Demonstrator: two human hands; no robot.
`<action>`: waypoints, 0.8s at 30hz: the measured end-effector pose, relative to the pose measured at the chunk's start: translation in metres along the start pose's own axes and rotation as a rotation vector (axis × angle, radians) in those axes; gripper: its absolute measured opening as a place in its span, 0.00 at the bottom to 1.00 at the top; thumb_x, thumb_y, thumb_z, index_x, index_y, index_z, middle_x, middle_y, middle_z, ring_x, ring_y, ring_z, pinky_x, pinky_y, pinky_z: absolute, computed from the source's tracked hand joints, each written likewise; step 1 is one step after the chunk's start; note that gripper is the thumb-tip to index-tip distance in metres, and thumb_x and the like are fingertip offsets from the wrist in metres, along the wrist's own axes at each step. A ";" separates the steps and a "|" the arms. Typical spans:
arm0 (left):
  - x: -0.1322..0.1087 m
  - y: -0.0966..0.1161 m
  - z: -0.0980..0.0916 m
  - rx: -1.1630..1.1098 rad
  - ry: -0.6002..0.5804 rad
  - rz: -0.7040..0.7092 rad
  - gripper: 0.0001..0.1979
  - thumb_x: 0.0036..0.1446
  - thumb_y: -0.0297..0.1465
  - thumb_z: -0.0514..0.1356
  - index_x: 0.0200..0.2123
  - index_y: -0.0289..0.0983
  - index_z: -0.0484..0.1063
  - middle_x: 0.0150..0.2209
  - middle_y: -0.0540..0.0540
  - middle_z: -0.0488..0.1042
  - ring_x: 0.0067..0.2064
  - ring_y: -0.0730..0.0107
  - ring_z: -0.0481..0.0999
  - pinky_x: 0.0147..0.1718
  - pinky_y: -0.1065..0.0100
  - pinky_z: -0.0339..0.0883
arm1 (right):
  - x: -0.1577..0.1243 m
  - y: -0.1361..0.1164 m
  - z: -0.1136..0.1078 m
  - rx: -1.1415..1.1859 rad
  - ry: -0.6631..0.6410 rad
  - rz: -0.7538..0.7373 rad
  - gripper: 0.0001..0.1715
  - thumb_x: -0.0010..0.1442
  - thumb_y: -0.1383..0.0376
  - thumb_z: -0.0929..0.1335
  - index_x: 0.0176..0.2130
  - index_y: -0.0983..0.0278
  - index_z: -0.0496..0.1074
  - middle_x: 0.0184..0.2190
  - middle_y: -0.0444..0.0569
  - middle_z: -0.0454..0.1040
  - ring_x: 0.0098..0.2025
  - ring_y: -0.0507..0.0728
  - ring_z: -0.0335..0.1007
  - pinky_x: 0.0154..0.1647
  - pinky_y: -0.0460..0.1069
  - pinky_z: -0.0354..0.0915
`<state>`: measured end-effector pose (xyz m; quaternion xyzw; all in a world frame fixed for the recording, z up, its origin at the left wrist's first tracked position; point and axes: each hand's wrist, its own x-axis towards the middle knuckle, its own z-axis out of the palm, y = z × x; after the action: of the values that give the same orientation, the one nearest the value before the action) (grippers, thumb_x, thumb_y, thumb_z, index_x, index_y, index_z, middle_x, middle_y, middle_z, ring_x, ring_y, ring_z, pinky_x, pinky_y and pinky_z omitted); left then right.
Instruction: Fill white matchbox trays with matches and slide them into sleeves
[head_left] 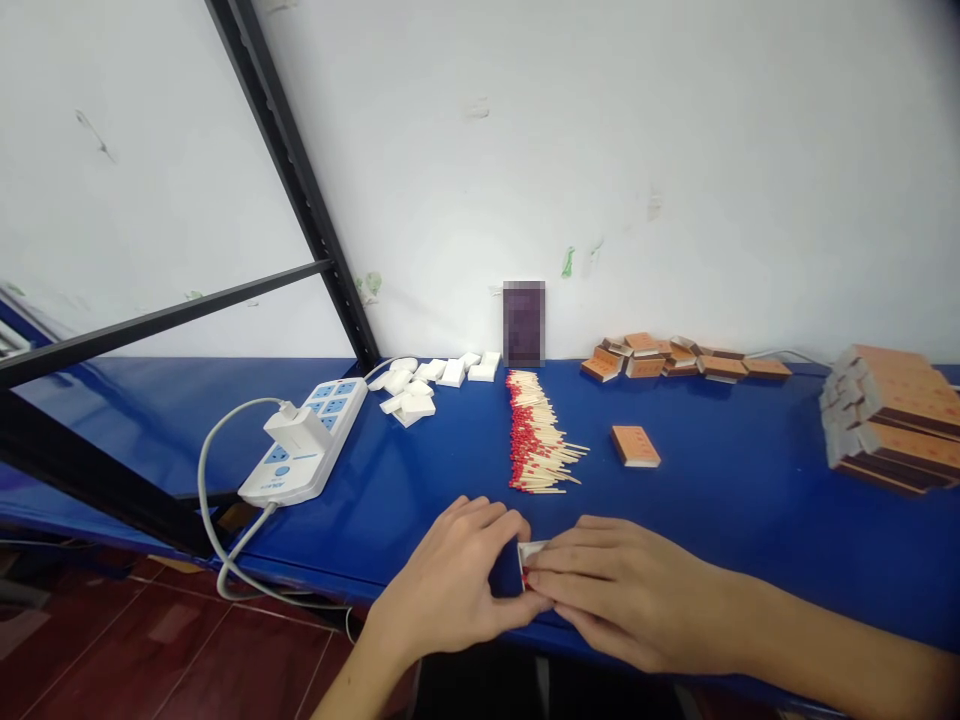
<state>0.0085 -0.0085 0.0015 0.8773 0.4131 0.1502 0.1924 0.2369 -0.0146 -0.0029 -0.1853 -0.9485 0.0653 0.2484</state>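
Note:
At the front edge of the blue table, my left hand [465,575] grips a small white matchbox tray [531,549] between thumb and forefinger. My right hand [630,590] covers most of that tray, its fingers closed together over some matches [526,578]; only a few red heads show beneath the fingertips. Beyond both hands lies a long pile of loose red-headed matches [536,440], heads toward the left. One orange matchbox [635,447] rests to the right of the pile. How many matches are under my right fingers is hidden.
Several white trays [420,390] lie at the back left, near a power strip [304,440] with a cable. Orange matchbox sleeves [652,357] are scattered at the back right; a stack [900,420] stands farther right. A black metal frame [300,180] rises on the left.

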 end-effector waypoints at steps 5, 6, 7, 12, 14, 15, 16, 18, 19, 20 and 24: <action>0.000 0.000 0.001 -0.007 -0.005 -0.005 0.17 0.56 0.42 0.68 0.43 0.43 0.68 0.41 0.51 0.73 0.47 0.57 0.73 0.60 0.51 0.55 | -0.002 0.002 0.001 -0.103 0.011 -0.056 0.16 0.66 0.70 0.64 0.52 0.68 0.72 0.42 0.54 0.80 0.43 0.57 0.74 0.48 0.53 0.67; -0.001 0.000 0.001 -0.006 -0.004 -0.006 0.17 0.56 0.42 0.68 0.43 0.43 0.68 0.41 0.51 0.73 0.48 0.57 0.72 0.60 0.51 0.55 | -0.002 0.002 0.000 -0.102 -0.008 -0.047 0.15 0.66 0.70 0.64 0.51 0.68 0.73 0.41 0.54 0.80 0.41 0.57 0.73 0.47 0.53 0.67; -0.001 -0.001 0.001 -0.005 -0.005 -0.005 0.17 0.56 0.42 0.69 0.43 0.43 0.68 0.41 0.51 0.73 0.48 0.57 0.72 0.60 0.51 0.54 | -0.002 0.002 0.000 -0.093 -0.029 -0.037 0.14 0.66 0.70 0.64 0.49 0.68 0.74 0.39 0.53 0.79 0.39 0.56 0.72 0.46 0.53 0.67; 0.000 -0.002 0.002 -0.014 -0.010 -0.011 0.18 0.56 0.42 0.69 0.44 0.43 0.68 0.42 0.51 0.73 0.49 0.57 0.72 0.61 0.51 0.53 | 0.000 0.001 -0.003 -0.067 -0.086 -0.003 0.12 0.67 0.69 0.63 0.45 0.66 0.74 0.37 0.52 0.78 0.37 0.55 0.69 0.44 0.52 0.66; -0.001 -0.003 0.003 -0.027 -0.010 -0.012 0.18 0.56 0.42 0.68 0.45 0.44 0.68 0.43 0.51 0.74 0.50 0.57 0.71 0.62 0.50 0.52 | 0.000 0.001 -0.003 -0.082 -0.090 0.006 0.12 0.66 0.69 0.63 0.45 0.66 0.74 0.37 0.51 0.77 0.37 0.55 0.69 0.44 0.52 0.66; -0.001 -0.002 0.003 -0.030 -0.008 -0.009 0.18 0.56 0.43 0.68 0.45 0.44 0.68 0.43 0.51 0.74 0.50 0.57 0.71 0.62 0.50 0.51 | 0.000 0.001 -0.003 -0.090 -0.088 0.007 0.12 0.66 0.69 0.63 0.45 0.66 0.74 0.37 0.51 0.77 0.37 0.56 0.69 0.44 0.52 0.66; -0.001 -0.002 0.003 -0.029 -0.008 -0.006 0.18 0.56 0.43 0.68 0.45 0.44 0.68 0.43 0.51 0.74 0.50 0.57 0.71 0.61 0.50 0.51 | 0.000 0.001 -0.002 -0.096 -0.084 0.006 0.12 0.66 0.70 0.63 0.46 0.66 0.74 0.36 0.51 0.77 0.37 0.56 0.69 0.44 0.52 0.67; 0.000 -0.001 0.002 -0.016 -0.001 -0.001 0.17 0.57 0.42 0.68 0.44 0.43 0.68 0.42 0.51 0.73 0.48 0.57 0.72 0.60 0.51 0.54 | -0.001 0.000 -0.002 -0.105 -0.065 -0.015 0.14 0.66 0.71 0.63 0.48 0.66 0.73 0.37 0.51 0.77 0.37 0.56 0.70 0.45 0.53 0.67; 0.000 0.000 0.001 -0.007 0.007 0.001 0.16 0.57 0.41 0.67 0.43 0.42 0.68 0.41 0.51 0.73 0.47 0.57 0.72 0.58 0.52 0.55 | -0.001 0.000 -0.002 -0.105 -0.051 -0.031 0.15 0.66 0.71 0.63 0.49 0.66 0.73 0.38 0.52 0.78 0.38 0.57 0.70 0.45 0.53 0.67; 0.001 0.000 0.000 0.000 0.014 0.002 0.15 0.57 0.40 0.67 0.41 0.42 0.68 0.41 0.50 0.73 0.46 0.57 0.72 0.56 0.53 0.57 | -0.001 0.000 -0.003 -0.103 -0.034 -0.049 0.16 0.65 0.72 0.63 0.51 0.67 0.72 0.39 0.53 0.78 0.39 0.57 0.71 0.46 0.53 0.67; 0.001 0.001 -0.003 -0.011 0.010 0.000 0.14 0.58 0.41 0.66 0.38 0.40 0.67 0.38 0.50 0.73 0.42 0.59 0.72 0.50 0.57 0.61 | 0.000 0.002 -0.006 -0.121 0.053 -0.096 0.18 0.64 0.73 0.63 0.53 0.67 0.70 0.41 0.54 0.77 0.40 0.56 0.70 0.43 0.52 0.66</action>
<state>0.0085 -0.0073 0.0042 0.8755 0.4133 0.1567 0.1952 0.2408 -0.0124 0.0019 -0.1560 -0.9516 -0.0091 0.2645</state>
